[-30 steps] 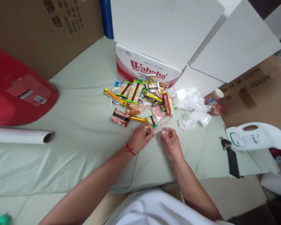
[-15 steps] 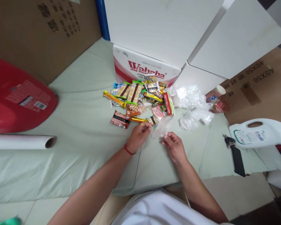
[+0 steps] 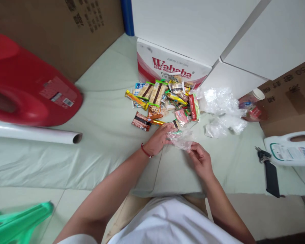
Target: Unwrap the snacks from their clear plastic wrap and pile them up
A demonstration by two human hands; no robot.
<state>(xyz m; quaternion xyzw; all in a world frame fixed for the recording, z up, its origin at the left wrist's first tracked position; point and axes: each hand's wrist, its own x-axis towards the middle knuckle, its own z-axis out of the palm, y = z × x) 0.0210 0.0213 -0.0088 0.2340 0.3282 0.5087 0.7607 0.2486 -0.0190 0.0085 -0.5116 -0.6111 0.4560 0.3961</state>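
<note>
A small clear plastic bag is stretched between my two hands, just in front of the snack pile. My left hand, with a red string on its wrist, is closed at the bag's left end. A small packet with green and pink shows by those fingers; whether it lies inside the bag or behind it I cannot tell. My right hand pinches the bag's right edge between thumb and fingers. Beyond the left hand lie a brown snack packet, a pink packet and other wrapped snacks.
Clear plastic bags lie in a heap right of the snacks. A Wahaha carton stands behind. At left are a red jug and a white tube; at right, a white bottle and a black-handled tool.
My view has shifted, so the scene sits farther right. My left fingers have moved in over the bag's left end, and the green-and-pink packet now shows there. The right hand still pinches the bag.
</note>
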